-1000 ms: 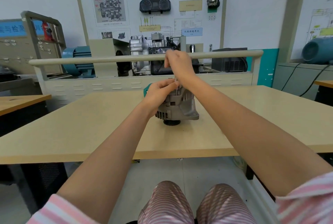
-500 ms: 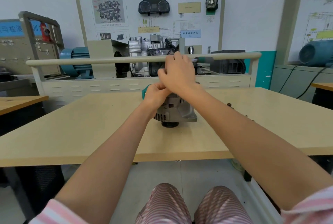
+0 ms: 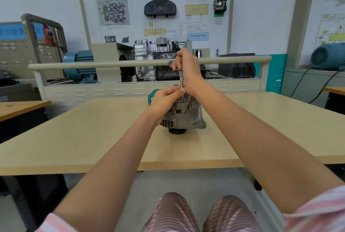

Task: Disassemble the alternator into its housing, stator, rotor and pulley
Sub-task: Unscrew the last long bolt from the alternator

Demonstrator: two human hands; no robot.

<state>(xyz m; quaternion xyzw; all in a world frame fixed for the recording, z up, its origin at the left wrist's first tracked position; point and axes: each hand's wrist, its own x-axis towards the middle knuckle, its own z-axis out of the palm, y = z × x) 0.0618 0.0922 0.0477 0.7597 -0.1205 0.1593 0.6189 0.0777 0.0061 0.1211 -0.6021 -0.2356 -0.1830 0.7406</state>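
Alternator (image 3: 183, 115) sat pulley-down mid-table (image 3: 93, 134). My left hand (image 3: 164, 97) pinched at its top, right hand (image 3: 186, 67) directly above, curled round a slim upright metal tool (image 3: 181, 80) entering the housing.

The worktop (image 3: 93, 138) is pale tan wood. On it sits a dull silver-grey alternator (image 3: 183, 115) with a black pulley (image 3: 177, 131) underneath, and something teal-green (image 3: 152, 96) shows behind it. The person's sleeves (image 3: 317, 211) and trousers (image 3: 201, 215) carry pink and white stripes. Blue-green motors (image 3: 80, 64) stand behind a cream rail (image 3: 102, 65).
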